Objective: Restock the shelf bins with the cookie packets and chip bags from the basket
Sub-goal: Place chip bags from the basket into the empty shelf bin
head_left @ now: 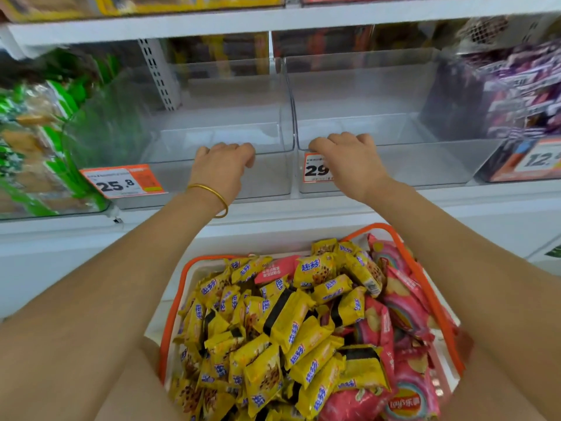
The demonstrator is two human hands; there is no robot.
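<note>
Two clear plastic bins stand side by side on the shelf, both with nothing inside. My left hand (220,168) grips the front rim of the left bin (267,177), fingers curled over its edge. My right hand (349,161) grips the front rim of the right bin (431,165) the same way and covers part of its price tag. Below me sits an orange-rimmed basket (182,287) heaped with yellow cookie packets (291,323); pink chip bags (406,305) fill its right side.
A bin of green packets (39,141) stands left of the clear bins, and a bin of purple packets (516,95) to the right. Price tags read 25.8 (117,184) and 12 (540,159). Another stocked shelf (151,28) runs above.
</note>
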